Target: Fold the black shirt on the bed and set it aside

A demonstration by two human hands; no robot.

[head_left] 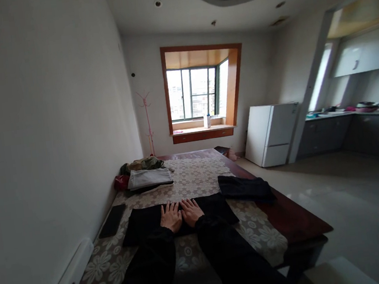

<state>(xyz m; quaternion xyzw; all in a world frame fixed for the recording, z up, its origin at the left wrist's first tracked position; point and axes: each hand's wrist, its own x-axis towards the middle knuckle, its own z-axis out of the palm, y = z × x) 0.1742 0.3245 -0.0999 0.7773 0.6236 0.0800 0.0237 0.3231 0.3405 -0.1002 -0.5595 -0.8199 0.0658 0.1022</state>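
A black piece of folded cloth, likely a garment, lies flat and wide across the table in front of me. My left hand rests palm down on its middle, fingers stretched out and pointing away from me. Close beside it, my right hand presses flat on the same cloth, fingers also extended. The two hands nearly touch at the thumbs. To the right lies a dark folded garment, apart from both hands.
A floral lace tablecloth covers much of the dark red wooden table. Folded grey cloth and other fabric are piled at the far left. A flat black object lies near the wall. A white power strip-like object stands by the left edge.
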